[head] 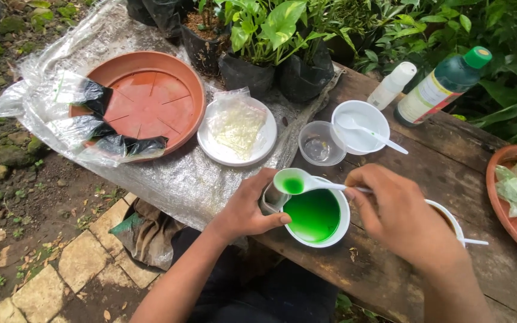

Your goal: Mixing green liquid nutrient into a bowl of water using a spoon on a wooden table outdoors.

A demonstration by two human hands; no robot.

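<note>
While the left hand [248,209] cups the near rim of the white bowl [337,232] at the centre of the frame, fingers curled around its side, I read that as a brace so the bowl sits steady on the rough wooden surface [450,161]. Right hand [399,212] now: fingers pinched shut on the thin handle of a white plastic spoon [297,182], which hangs level over the bowl with a small pool of bright green liquid [313,214] in its scoop. Level, I'd say, to keep it from spilling. Same glossy green fills the bowl below.

Behind it, a small clear cup [320,143], see-through and thin-walled, and a second white bowl [361,122] with its own spoon lying in it. Upper right, a dark green bottle [441,90] with a green cap leans back, beside a white bottle [392,85].

To the left, crinkled clear plastic sheet [175,173] covers the surface, carrying a white plate [234,134] with a bag of pale material and a round terracotta saucer [151,98], ribbed inside. Another terracotta dish [501,197] sits at the right edge.
</note>
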